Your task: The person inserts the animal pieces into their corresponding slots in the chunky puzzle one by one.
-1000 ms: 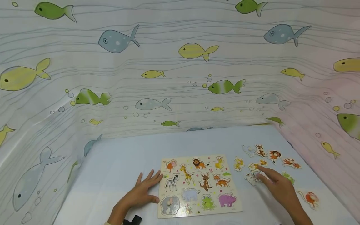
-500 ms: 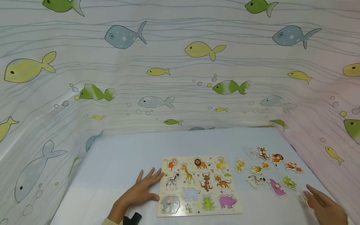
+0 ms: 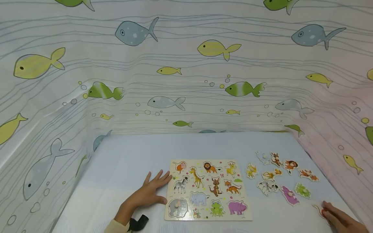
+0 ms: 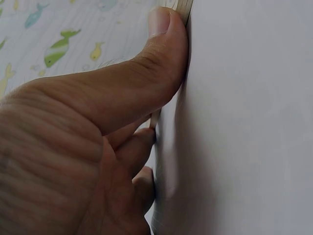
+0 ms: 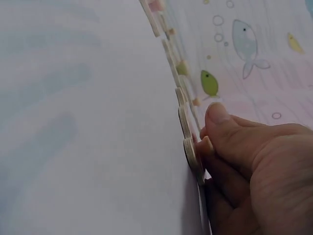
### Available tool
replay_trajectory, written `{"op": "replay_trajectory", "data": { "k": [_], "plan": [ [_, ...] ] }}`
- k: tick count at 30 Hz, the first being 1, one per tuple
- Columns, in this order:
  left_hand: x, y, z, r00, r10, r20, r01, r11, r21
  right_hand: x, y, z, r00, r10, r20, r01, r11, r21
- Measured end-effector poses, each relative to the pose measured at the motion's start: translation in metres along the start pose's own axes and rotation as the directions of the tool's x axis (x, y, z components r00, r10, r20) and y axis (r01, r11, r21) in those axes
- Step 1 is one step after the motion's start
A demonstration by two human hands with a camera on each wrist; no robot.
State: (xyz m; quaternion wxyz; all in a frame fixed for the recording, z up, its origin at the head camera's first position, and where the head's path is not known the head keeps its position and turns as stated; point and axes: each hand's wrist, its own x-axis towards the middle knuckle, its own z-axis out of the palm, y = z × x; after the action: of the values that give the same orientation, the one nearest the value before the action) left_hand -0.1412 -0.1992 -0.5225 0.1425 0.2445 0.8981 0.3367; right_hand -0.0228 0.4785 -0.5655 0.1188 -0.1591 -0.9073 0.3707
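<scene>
A wooden animal puzzle board point(image 3: 201, 216) lies flat on the table. My left hand point(image 3: 148, 194) rests along its left edge, fingers spread and thumb touching the edge; the left wrist view shows the thumb point(image 4: 164, 54) against it. At the far right, my right hand point(image 3: 342, 218) pinches at the knob of the monkey puzzle piece point(image 3: 318, 209), which lies on the table and is mostly covered by the fingers. In the right wrist view the knob point(image 5: 206, 146) sits between thumb and fingers. An elephant piece point(image 3: 178, 207) with a knob sits in the board's lower left.
Right of the board lie several loose pieces, including a hippo point(image 3: 289, 195), a frog point(image 3: 303, 191), a zebra point(image 3: 267, 187), a giraffe point(image 3: 272, 174) and a lion point(image 3: 290, 165). A fish-patterned sheet point(image 3: 186, 90) surrounds the white table point(image 3: 131, 155).
My right hand has moved right and nearer, from over the zebra and giraffe pieces to the monkey piece, uncovering the hippo piece. The left hand stays at the board. The head view has shifted slightly.
</scene>
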Motion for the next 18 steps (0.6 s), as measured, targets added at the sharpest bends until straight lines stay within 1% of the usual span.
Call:
{"op": "replay_trajectory", "data": {
  "k": [1, 2, 5, 6, 7, 9, 12, 14, 16, 17, 18],
  "plan": [
    [0.0, 0.0, 0.0, 1.0, -0.001, 0.001, 0.001, 1.0, 0.0, -0.002, 0.002, 0.001, 0.994, -0.108, -0.028, 0.108, 0.994, -0.005],
    [0.0, -0.001, 0.0, 1.0, -0.003, 0.001, 0.003, 1.0, 0.001, -0.003, 0.003, 0.003, 0.983, -0.176, -0.054, 0.176, 0.984, -0.007],
    [0.0, -0.002, 0.0, 1.0, -0.01, -0.002, 0.01, 1.0, 0.008, 0.001, 0.003, 0.008, 0.951, -0.296, -0.09, 0.295, 0.955, -0.03],
    [0.0, -0.003, 0.0, 1.0, -0.01, -0.004, 0.01, 1.0, 0.007, 0.003, 0.002, 0.008, 0.949, -0.303, -0.092, 0.3, 0.953, -0.047],
    [0.0, -0.003, 0.0, 1.0, -0.009, -0.007, 0.009, 1.0, 0.008, 0.005, 0.002, 0.009, 0.949, -0.301, -0.093, 0.297, 0.954, -0.051],
    [0.0, -0.003, 0.0, 1.0, -0.008, -0.01, 0.008, 1.0, 0.006, 0.008, 0.0, 0.009, 0.961, -0.264, -0.086, 0.256, 0.963, -0.089],
    [0.0, -0.003, 0.001, 1.0, -0.007, -0.013, 0.007, 1.0, -0.001, 0.011, 0.002, 0.007, 0.983, -0.176, -0.049, 0.167, 0.974, -0.153],
    [0.0, -0.003, 0.001, 1.0, -0.01, -0.012, 0.01, 1.0, -0.003, 0.013, 0.003, 0.005, 0.995, -0.096, 0.032, 0.101, 0.974, -0.205],
    [0.0, -0.002, 0.001, 1.0, -0.008, -0.011, 0.008, 1.0, -0.004, 0.016, 0.008, 0.002, 0.991, -0.032, 0.133, 0.065, 0.966, -0.251],
    [0.0, -0.002, 0.001, 1.0, -0.007, -0.009, 0.007, 1.0, -0.004, 0.017, 0.011, 0.0, 0.986, -0.028, 0.167, 0.071, 0.963, -0.26],
    [0.0, -0.001, 0.001, 1.0, -0.005, -0.006, 0.005, 1.0, -0.006, 0.017, 0.015, -0.001, 0.983, -0.039, 0.178, 0.086, 0.961, -0.264]
  ]
}}
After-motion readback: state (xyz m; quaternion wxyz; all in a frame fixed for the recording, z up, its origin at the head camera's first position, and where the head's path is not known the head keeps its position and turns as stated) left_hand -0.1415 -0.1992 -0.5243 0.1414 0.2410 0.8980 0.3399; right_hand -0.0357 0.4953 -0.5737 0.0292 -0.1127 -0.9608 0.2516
